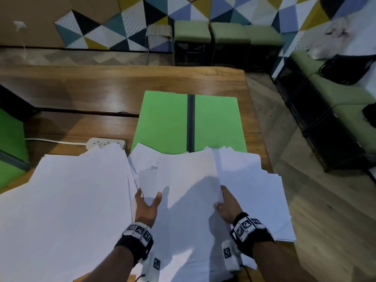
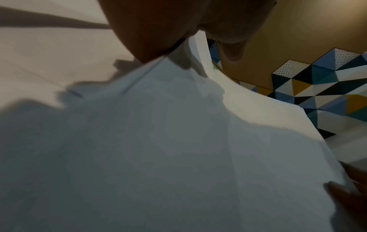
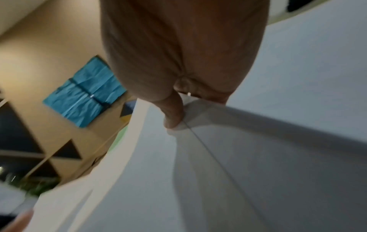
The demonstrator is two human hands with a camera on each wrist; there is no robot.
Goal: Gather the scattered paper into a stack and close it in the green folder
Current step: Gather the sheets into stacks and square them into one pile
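Note:
The green folder (image 1: 162, 123) lies open on the wooden table (image 1: 81, 88), its dark spine running down the middle. White paper (image 1: 71, 200) is spread in loose, overlapping sheets over the near half of the table and covers the folder's near edge. My left hand (image 1: 148, 197) pinches a small bunch of sheets between thumb and fingers, and the left wrist view shows that paper (image 2: 178, 125) running from the pinch. My right hand (image 1: 220, 200) grips the right edge of a raised bundle of paper (image 1: 189, 176). Up close, its thumb (image 3: 172, 119) presses on the top sheet (image 3: 258, 157).
A white power strip (image 1: 105, 142) with its cable lies left of the folder, partly under paper. Another green folder (image 1: 10, 139) sits at the left edge. The table's right edge (image 1: 256, 119) drops to the floor. Green stools (image 1: 192, 32) and benches stand beyond.

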